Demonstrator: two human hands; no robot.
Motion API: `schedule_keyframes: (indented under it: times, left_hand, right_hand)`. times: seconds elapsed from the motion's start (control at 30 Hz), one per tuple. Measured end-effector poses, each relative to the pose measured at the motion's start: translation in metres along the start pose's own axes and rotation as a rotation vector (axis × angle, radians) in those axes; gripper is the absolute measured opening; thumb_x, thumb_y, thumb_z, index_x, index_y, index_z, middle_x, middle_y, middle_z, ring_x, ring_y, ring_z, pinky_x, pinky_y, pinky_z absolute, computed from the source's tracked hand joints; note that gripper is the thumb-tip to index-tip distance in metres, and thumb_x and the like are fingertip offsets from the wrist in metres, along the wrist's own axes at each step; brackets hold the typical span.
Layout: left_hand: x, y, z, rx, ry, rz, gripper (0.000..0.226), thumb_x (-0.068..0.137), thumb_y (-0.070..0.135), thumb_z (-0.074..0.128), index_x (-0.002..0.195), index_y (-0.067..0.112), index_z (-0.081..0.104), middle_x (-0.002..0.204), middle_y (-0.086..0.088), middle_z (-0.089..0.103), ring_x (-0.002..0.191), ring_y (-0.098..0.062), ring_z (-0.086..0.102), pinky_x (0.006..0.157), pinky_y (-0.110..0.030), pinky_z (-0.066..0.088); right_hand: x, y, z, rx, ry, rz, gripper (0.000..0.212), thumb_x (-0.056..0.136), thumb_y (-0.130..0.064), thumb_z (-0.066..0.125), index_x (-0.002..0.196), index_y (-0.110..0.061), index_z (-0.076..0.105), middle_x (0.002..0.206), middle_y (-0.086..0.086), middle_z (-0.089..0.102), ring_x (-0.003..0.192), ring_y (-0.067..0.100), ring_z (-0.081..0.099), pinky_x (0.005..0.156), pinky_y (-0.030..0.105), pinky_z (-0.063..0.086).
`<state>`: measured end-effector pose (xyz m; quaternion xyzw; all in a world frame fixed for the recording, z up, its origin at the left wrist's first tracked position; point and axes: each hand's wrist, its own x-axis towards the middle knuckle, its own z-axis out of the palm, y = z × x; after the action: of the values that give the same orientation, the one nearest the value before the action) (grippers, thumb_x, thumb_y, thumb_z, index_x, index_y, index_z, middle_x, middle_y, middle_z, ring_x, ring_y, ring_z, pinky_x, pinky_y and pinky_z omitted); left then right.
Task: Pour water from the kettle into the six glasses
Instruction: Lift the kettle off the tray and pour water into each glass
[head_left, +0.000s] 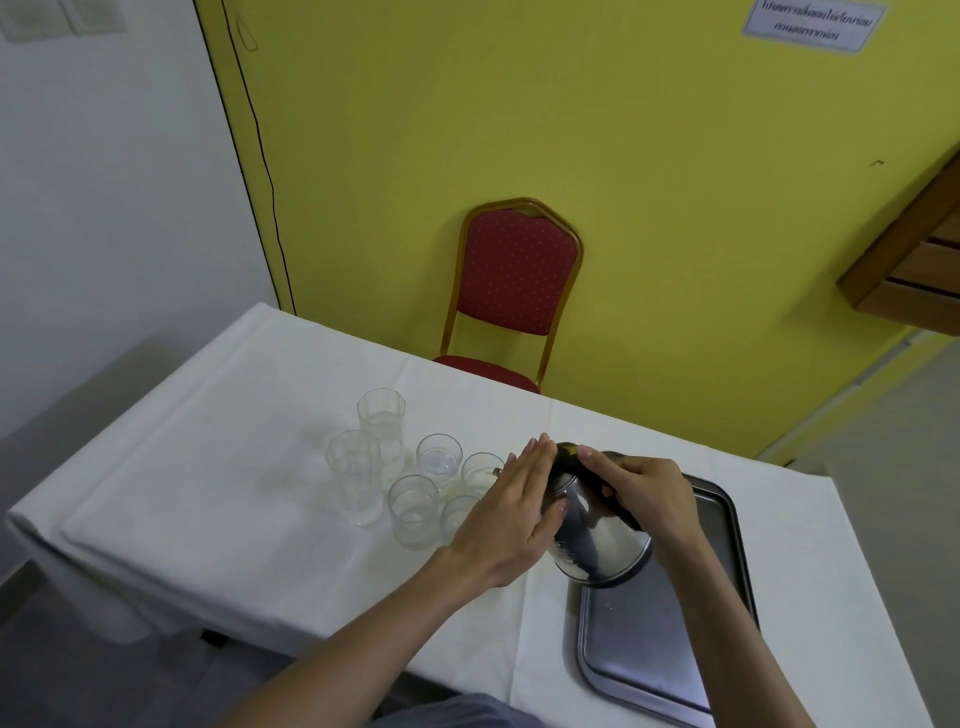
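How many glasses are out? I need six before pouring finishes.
6: tall far, tall left, short centre, short front, two partly behind the left hand.

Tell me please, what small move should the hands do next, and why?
Probably tip the kettle slightly further over the short glass under its spout. The right hand grips the handle, the left hand steadies the body, and no stream is visible.

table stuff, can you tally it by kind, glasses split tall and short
tall glasses: 2
short glasses: 4
kettle: 1
metal tray: 1
total: 8
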<state>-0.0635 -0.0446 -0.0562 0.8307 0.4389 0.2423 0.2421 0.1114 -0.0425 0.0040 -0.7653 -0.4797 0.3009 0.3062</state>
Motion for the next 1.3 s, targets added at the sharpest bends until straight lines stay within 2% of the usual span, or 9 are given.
schedule_keyframes:
  times: [0.1,0.23,0.43,0.67,0.8,0.87,0.97,1.13,1.3]
  left_hand:
    - [0.0,0.0,0.001,-0.02,0.007,-0.006,0.066,0.102,0.044,0.023,0.156,0.013,0.001,0.165,0.002,0.0,0.149,-0.003,-0.008,0.117,-0.016,-0.01]
    - [-0.002,-0.001,0.002,-0.047,0.009,-0.024,0.066,0.103,0.044,0.025,0.156,0.015,-0.001,0.164,0.003,-0.001,0.149,-0.002,-0.008,0.117,-0.016,-0.01]
    - [-0.004,0.0,0.004,-0.068,0.005,-0.036,0.078,0.093,0.06,0.007,0.155,0.015,-0.003,0.165,0.002,-0.002,0.149,-0.002,-0.008,0.116,-0.015,-0.011]
    - [-0.002,0.001,0.004,-0.065,0.008,-0.044,0.074,0.095,0.057,0.011,0.155,0.016,-0.004,0.165,0.001,-0.002,0.149,-0.003,-0.008,0.116,-0.015,-0.011]
    - [-0.002,0.003,0.001,-0.074,0.016,-0.05,0.066,0.103,0.043,0.026,0.155,0.016,-0.004,0.164,0.002,-0.002,0.149,-0.003,-0.008,0.117,-0.016,-0.009]
    - [-0.002,0.004,0.001,-0.079,0.018,-0.045,0.065,0.103,0.041,0.027,0.155,0.015,-0.004,0.164,0.002,-0.002,0.149,-0.003,-0.008,0.12,-0.02,-0.006]
    - [-0.001,0.004,0.0,-0.075,0.012,-0.044,0.065,0.104,0.041,0.027,0.155,0.015,-0.004,0.164,0.002,-0.003,0.147,0.0,-0.011,0.116,-0.015,-0.01]
    - [-0.002,0.006,-0.001,-0.064,0.008,-0.044,0.064,0.105,0.04,0.028,0.155,0.017,-0.005,0.164,0.004,-0.004,0.141,0.006,-0.017,0.112,-0.01,-0.013]
    - [-0.001,0.005,0.001,-0.083,0.015,-0.047,0.064,0.104,0.041,0.028,0.155,0.016,-0.002,0.164,0.003,-0.001,0.149,-0.003,-0.008,0.121,-0.023,-0.003]
  right_hand:
    - [0.002,0.001,0.0,-0.027,0.01,-0.024,0.06,0.079,-0.063,0.073,0.05,-0.012,0.062,0.04,-0.003,0.059,0.047,0.015,0.049,0.056,0.03,0.036]
    - [0.005,0.001,0.002,-0.064,-0.004,-0.038,0.067,0.077,-0.067,0.071,0.059,-0.003,0.068,0.057,0.012,0.072,0.053,0.018,0.054,0.06,0.032,0.04]
    - [0.008,-0.001,0.002,-0.107,0.004,-0.058,0.07,0.076,-0.068,0.073,0.06,0.0,0.068,0.063,0.018,0.072,0.057,0.024,0.059,0.061,0.033,0.04]
    - [0.006,-0.005,0.001,-0.106,0.006,-0.041,0.071,0.076,-0.067,0.073,0.062,0.003,0.069,0.063,0.019,0.072,0.056,0.023,0.057,0.061,0.033,0.039]
    - [0.004,-0.01,0.0,-0.104,0.009,-0.026,0.069,0.078,-0.065,0.073,0.063,0.002,0.07,0.063,0.018,0.072,0.055,0.021,0.055,0.059,0.033,0.038]
    - [0.003,-0.011,0.0,-0.097,0.013,-0.021,0.066,0.078,-0.064,0.073,0.061,-0.001,0.07,0.053,0.013,0.068,0.053,0.02,0.054,0.059,0.033,0.038]
    - [0.002,-0.012,-0.001,-0.101,0.012,-0.023,0.063,0.079,-0.064,0.073,0.056,-0.005,0.069,0.041,-0.003,0.057,0.051,0.018,0.053,0.056,0.032,0.037]
    - [0.001,-0.011,-0.001,-0.082,0.002,-0.015,0.061,0.079,-0.064,0.074,0.056,-0.007,0.07,0.044,-0.002,0.061,0.052,0.018,0.056,0.057,0.031,0.038]
    - [0.0,-0.011,-0.002,-0.072,0.0,-0.003,0.06,0.079,-0.066,0.072,0.05,-0.013,0.064,0.039,-0.004,0.057,0.045,0.015,0.052,0.056,0.03,0.038]
